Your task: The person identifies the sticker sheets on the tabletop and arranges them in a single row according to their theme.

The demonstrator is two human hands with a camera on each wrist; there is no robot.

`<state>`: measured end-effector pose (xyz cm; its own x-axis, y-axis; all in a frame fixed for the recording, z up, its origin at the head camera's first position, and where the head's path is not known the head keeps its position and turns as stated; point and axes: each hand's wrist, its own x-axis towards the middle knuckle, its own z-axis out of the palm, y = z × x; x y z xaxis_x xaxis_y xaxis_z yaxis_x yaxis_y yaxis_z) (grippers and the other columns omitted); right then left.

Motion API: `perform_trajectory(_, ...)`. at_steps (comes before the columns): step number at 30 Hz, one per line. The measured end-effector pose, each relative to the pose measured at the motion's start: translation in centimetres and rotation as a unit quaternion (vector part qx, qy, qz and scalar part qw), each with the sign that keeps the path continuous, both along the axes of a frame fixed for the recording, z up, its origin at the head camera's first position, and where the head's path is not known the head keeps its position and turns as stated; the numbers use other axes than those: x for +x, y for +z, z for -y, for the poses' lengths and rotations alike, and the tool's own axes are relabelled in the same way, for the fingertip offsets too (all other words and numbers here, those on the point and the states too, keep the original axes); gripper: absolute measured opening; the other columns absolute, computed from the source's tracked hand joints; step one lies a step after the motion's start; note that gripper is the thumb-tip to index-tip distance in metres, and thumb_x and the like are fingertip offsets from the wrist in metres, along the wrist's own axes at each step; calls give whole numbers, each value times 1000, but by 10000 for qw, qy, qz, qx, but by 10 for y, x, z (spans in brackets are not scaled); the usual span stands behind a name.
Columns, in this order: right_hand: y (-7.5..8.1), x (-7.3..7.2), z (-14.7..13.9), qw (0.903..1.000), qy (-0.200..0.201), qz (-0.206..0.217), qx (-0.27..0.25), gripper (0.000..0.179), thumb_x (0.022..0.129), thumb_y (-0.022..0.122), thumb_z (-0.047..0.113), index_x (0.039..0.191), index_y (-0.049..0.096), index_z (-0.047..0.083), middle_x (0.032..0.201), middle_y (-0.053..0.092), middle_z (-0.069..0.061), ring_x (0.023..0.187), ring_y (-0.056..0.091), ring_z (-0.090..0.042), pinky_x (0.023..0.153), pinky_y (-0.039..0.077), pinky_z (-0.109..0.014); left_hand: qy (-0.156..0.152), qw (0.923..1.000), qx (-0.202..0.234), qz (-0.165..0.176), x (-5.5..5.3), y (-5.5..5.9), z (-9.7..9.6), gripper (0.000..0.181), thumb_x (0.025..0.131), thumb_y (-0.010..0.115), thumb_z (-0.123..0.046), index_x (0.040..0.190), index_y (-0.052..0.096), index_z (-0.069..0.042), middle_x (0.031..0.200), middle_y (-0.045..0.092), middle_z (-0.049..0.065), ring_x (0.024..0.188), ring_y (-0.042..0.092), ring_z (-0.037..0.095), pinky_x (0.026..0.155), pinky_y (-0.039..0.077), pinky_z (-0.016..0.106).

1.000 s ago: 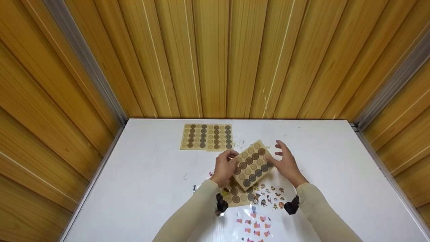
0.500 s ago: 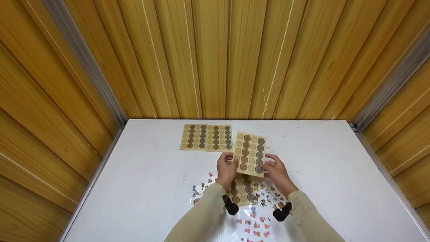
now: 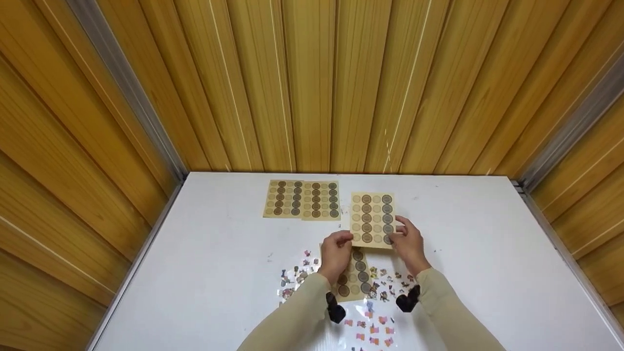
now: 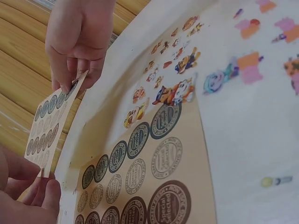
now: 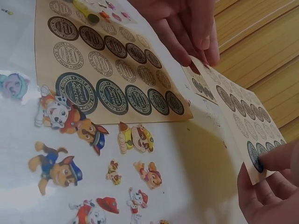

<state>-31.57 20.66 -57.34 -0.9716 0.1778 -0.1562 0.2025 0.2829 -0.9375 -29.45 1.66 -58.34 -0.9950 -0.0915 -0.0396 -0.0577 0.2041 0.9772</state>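
A tan sticker sheet (image 3: 372, 220) with rows of round seals is held above the table between both hands. My left hand (image 3: 336, 256) pinches its lower left corner, and my right hand (image 3: 410, 246) pinches its lower right corner. The wrist views show the thumbs on the sheet's printed face. Below it lies another sticker sheet (image 5: 112, 70) of the same kind, partly hidden by the left hand in the head view. Cartoon dog stickers (image 5: 58, 170) on a clear sheet lie beside that lower sheet.
Two more round-seal sheets (image 3: 302, 200) lie side by side, slightly overlapping, near the table's back edge. Clear sheets with pink and orange stickers (image 3: 373, 330) and small character stickers (image 3: 287, 292) lie nearer the front and left. Wood-patterned walls (image 3: 312, 87) enclose the white table (image 3: 219, 273).
The held sheet has turned from a slant to upright and shifted away toward the back and slightly right. My right hand has come in to pinch its lower right corner.
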Motion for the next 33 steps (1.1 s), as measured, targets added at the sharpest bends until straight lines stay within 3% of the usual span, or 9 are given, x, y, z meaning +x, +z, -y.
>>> perform_trajectory(3, -3, -7, 0, 9992, -102, -126, 367, 59, 90, 53, 2, 146, 37, 9, 126, 56, -22, 98, 63, -21, 69, 52, -21, -244, 9997, -64, 18, -2, 1, -2, 27, 91, 53, 4, 110, 70, -5, 124, 63, 7, 118, 58, 22, 105, 47, 36)
perform_trajectory(7, -4, -13, 4, 9974, -25, -171, 694, 61, 91, 54, 3, 148, 33, 8, 138, 49, -23, 115, 54, -33, 84, 53, -31, -500, 9987, 2, -49, -5, 2, -4, 34, 93, 46, 7, 121, 64, -1, 133, 56, 12, 130, 49, 30, 111, 41, 40)
perform_trajectory(13, -7, -22, 10, 9922, 451, -250, 1132, 62, 91, 50, 0, 149, 30, 6, 150, 37, -23, 135, 39, -42, 109, 39, -51, -607, 9982, -23, 14, -13, 1, -7, 37, 95, 46, 4, 130, 57, 2, 141, 49, 16, 132, 47, 33, 111, 41, 40)
perform_trajectory(16, -12, -26, 13, 9859, 526, -575, 1477, 48, 87, 51, -5, 135, 47, -1, 139, 49, -25, 133, 43, -42, 110, 38, -52, -669, 9976, -123, 132, -17, 2, -8, 41, 95, 49, 0, 135, 52, 4, 144, 48, 18, 135, 45, 33, 112, 40, 41)
perform_trajectory(20, -19, -30, 16, 9771, 483, -907, 1863, 26, 85, 55, -7, 110, 61, -7, 118, 62, -26, 121, 54, -40, 105, 42, -50, -789, 9958, -378, 250, -21, 2, -8, 45, 91, 57, -6, 134, 52, 3, 138, 53, 18, 122, 56, 27, 106, 45, 40)
perform_trajectory(24, -20, -35, 18, 9707, 574, -891, 2155, 27, 86, 56, -3, 111, 65, -8, 130, 55, -32, 128, 48, -45, 109, 39, -52, -970, 9923, -628, 455, -25, 4, -7, 48, 89, 62, -14, 134, 53, -1, 130, 59, 18, 107, 61, 20, 96, 51, 36)
perform_trajectory(27, -19, -38, 20, 9624, 707, -747, 2513, 29, 85, 59, 3, 112, 66, -6, 139, 46, -34, 131, 43, -49, 111, 36, -54, -1060, 9885, -949, 517, -30, 5, -5, 48, 90, 63, -18, 134, 54, -3, 126, 61, 16, 105, 61, 19, 94, 52, 36)
perform_trajectory(29, -17, -40, 22, 9567, 776, -588, 2744, 31, 85, 62, 8, 114, 66, -3, 142, 44, -33, 130, 44, -50, 110, 37, -55, -1068, 9839, -1387, 354, -34, 4, -4, 46, 89, 64, -19, 131, 56, -4, 121, 64, 16, 104, 60, 21, 94, 51, 37)
perform_trajectory(33, -17, -47, 27, 9459, 889, -360, 3100, 34, 86, 63, 15, 118, 66, 2, 143, 45, -29, 123, 46, -51, 105, 39, -56, -957, 9645, -2455, -165, -41, 4, -4, 41, 88, 64, -21, 126, 61, -4, 112, 67, 13, 102, 60, 26, 93, 50, 40)
